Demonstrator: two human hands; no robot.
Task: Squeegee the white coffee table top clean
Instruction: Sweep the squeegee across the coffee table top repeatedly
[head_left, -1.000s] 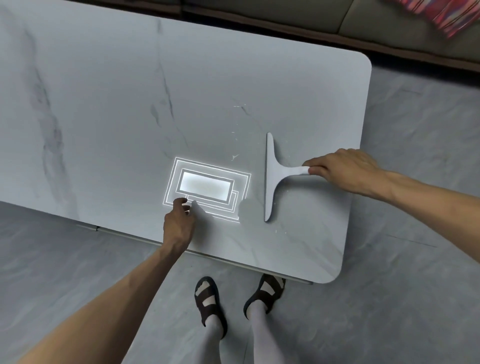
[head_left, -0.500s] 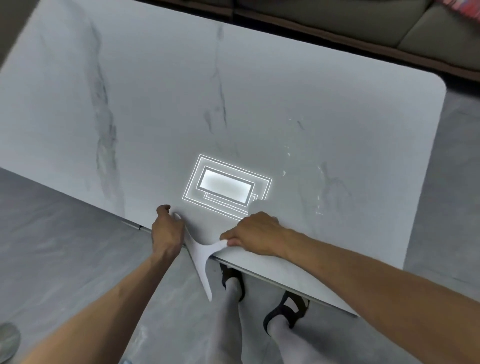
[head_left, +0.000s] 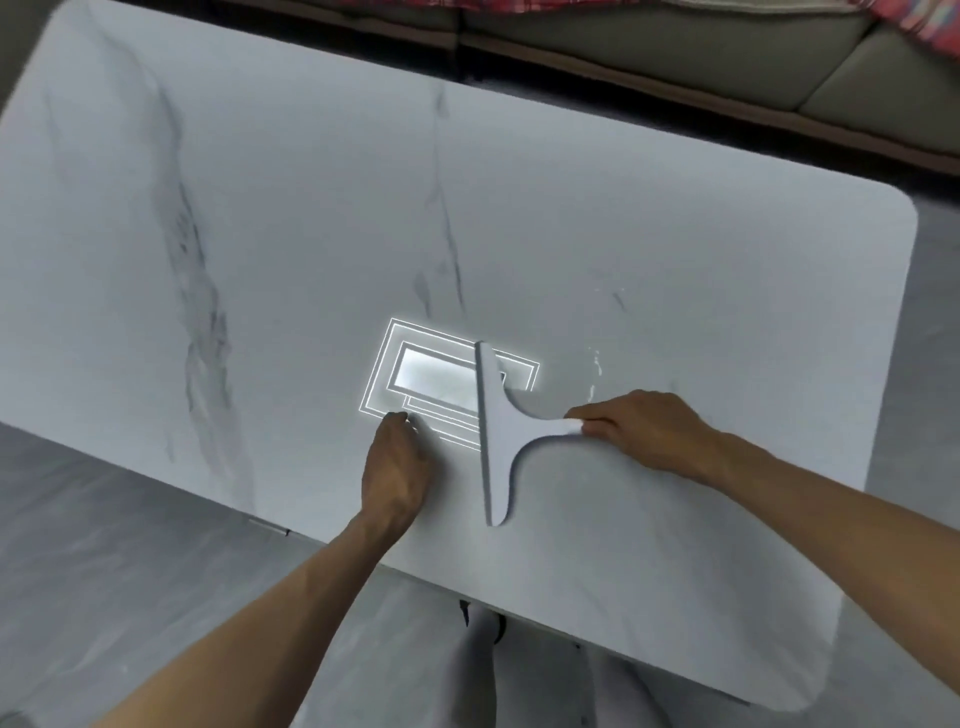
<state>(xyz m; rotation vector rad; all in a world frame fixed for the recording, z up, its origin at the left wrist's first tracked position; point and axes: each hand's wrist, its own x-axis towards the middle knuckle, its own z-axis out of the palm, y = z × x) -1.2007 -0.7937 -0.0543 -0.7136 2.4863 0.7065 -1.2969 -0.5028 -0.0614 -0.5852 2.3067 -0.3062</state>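
Observation:
The white marble-veined coffee table top (head_left: 291, 249) fills most of the head view. A white T-shaped squeegee (head_left: 496, 441) lies on it near the front edge, blade running front to back. My right hand (head_left: 644, 431) grips its handle from the right. My left hand (head_left: 397, 467) rests on the table just left of the blade, fingers curled and pressed down, holding nothing. A bright reflection of a ceiling light (head_left: 436, 384) shines beyond my left hand, partly under the blade. Small wet streaks (head_left: 597, 364) glisten right of the squeegee.
A beige sofa (head_left: 675, 47) with a red patterned cloth (head_left: 930, 21) stands behind the table's far edge. Grey tiled floor (head_left: 104, 545) surrounds the table. My legs (head_left: 519, 670) stand at the near edge, below the table's rounded front right corner.
The squeegee was at the front edge half a second ago, hanging over it; now it is back on the table top, farther in. My left hand stays pressed near the reflection.

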